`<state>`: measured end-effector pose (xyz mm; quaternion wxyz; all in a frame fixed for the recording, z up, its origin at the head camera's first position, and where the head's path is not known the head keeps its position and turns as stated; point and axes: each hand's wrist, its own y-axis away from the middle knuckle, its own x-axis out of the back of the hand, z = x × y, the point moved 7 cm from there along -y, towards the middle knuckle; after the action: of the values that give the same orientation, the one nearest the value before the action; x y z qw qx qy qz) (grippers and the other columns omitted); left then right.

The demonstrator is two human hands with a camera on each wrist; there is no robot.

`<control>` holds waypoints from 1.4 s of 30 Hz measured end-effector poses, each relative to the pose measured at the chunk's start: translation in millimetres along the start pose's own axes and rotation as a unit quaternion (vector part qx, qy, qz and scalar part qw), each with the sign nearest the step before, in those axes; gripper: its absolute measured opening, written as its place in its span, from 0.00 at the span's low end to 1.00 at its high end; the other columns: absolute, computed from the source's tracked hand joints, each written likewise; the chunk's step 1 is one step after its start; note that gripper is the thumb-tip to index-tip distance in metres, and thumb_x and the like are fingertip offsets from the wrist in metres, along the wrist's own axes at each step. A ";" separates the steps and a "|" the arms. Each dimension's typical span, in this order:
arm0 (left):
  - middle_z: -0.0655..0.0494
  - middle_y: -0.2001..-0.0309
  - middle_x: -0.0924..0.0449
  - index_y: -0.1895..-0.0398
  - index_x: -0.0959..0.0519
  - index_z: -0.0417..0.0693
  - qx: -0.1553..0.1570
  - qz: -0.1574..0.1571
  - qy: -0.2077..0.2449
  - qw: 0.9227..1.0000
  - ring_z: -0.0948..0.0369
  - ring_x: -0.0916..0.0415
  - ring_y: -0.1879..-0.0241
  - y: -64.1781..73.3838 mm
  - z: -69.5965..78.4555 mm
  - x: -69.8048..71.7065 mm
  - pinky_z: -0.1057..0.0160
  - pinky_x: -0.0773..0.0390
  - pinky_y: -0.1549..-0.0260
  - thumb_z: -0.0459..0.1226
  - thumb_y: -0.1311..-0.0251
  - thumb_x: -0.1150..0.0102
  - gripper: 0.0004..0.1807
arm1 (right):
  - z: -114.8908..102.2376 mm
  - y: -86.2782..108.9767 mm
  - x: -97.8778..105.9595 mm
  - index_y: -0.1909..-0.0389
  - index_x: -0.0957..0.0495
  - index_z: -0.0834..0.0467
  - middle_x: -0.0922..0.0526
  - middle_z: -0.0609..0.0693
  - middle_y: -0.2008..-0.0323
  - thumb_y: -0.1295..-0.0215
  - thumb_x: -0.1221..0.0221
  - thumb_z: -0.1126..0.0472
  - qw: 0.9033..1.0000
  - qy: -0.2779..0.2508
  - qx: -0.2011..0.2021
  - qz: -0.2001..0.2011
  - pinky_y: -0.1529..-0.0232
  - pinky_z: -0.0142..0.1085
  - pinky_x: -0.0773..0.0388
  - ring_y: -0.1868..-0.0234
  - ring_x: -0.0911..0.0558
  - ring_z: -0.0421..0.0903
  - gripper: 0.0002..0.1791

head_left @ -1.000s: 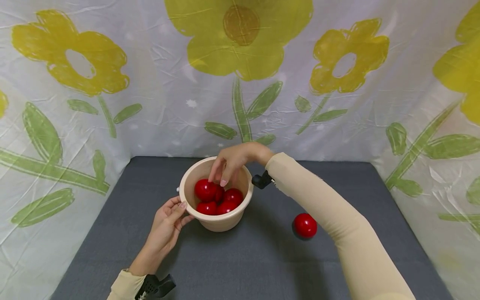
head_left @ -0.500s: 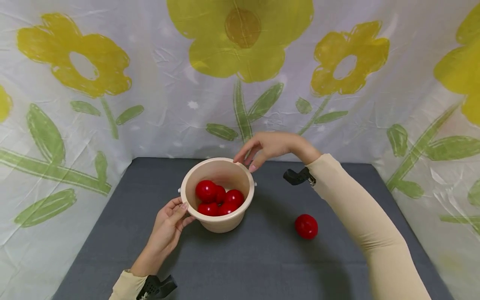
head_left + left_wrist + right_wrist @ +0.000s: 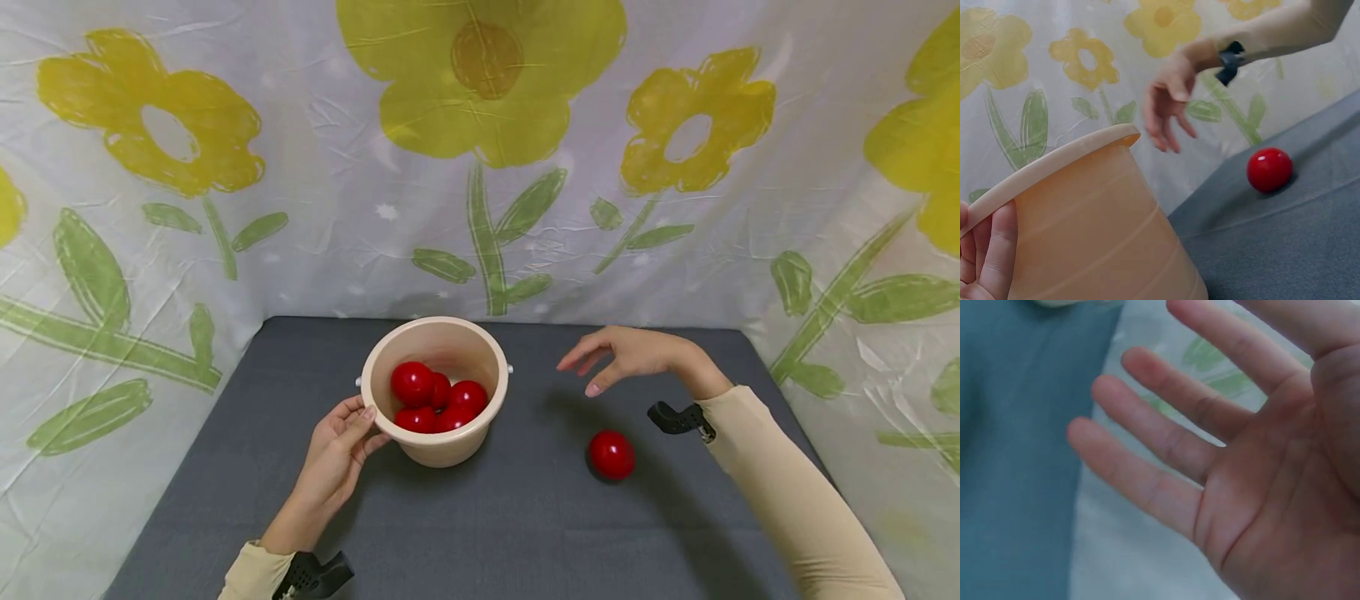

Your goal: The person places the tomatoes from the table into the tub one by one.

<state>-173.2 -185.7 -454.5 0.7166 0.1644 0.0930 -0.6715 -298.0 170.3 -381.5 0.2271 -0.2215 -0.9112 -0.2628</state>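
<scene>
My left hand [image 3: 339, 450] grips the rim of a cream bucket [image 3: 442, 450] at its near left side, thumb over the top and fingers under the lip in the left wrist view [image 3: 997, 250]. Several shiny red balls [image 3: 412, 383] lie at the bottom of the bucket. To the right of it a single red ball [image 3: 611, 455] rests on the table. My right hand [image 3: 633, 354] hangs in the air above and behind this ball, fingers spread. Its bare palm [image 3: 1272, 487] fills much of the right wrist view, with nothing held.
The table has a dark grey cloth [image 3: 495, 542] over it. Behind and at both sides hangs a pale curtain [image 3: 322, 208] printed with yellow flowers. A black wrist camera [image 3: 678, 418] is strapped to the right wrist, another [image 3: 318, 575] to the left.
My right hand has come up out of the bucket, passed over its rim and moved right to above the lone ball. The left hand keeps its hold; the bucket stays in place.
</scene>
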 end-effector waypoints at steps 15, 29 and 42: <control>0.56 0.54 0.22 0.43 0.39 0.33 -0.004 -0.002 0.001 1.000 0.69 0.19 0.60 -0.1 0.2 -0.3 0.71 0.14 0.61 0.31 0.29 0.50 0.17 | 86.7 20.2 -63.6 0.37 0.27 0.63 0.26 0.64 0.35 0.43 0.30 0.59 0.996 -0.056 -0.050 -0.044 0.45 0.46 0.18 0.37 0.26 0.64 0.33; 0.57 0.53 0.22 0.42 0.40 0.33 0.000 0.001 0.000 1.000 0.70 0.19 0.60 0.6 -0.3 -0.5 0.72 0.14 0.61 0.31 0.28 0.50 0.17 | 97.2 19.7 -73.9 0.41 0.22 0.61 0.23 0.63 0.38 0.46 0.29 0.62 0.997 -0.043 -0.053 -0.034 0.50 0.39 0.18 0.40 0.24 0.57 0.29; 0.59 0.57 0.22 0.42 0.39 0.35 0.009 0.006 -0.002 1.000 0.68 0.19 0.60 -0.5 -0.7 0.6 0.71 0.14 0.61 0.31 0.29 0.49 0.17 | 69.2 23.9 -38.8 0.38 0.25 0.61 0.23 0.62 0.39 0.43 0.31 0.62 0.996 -0.046 -0.066 -0.027 0.48 0.45 0.17 0.43 0.22 0.54 0.30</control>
<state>-173.6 -186.0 -455.4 0.7192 0.1696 0.0845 -0.6685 -275.1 217.6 -445.5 0.1628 -0.2230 -0.9069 -0.3183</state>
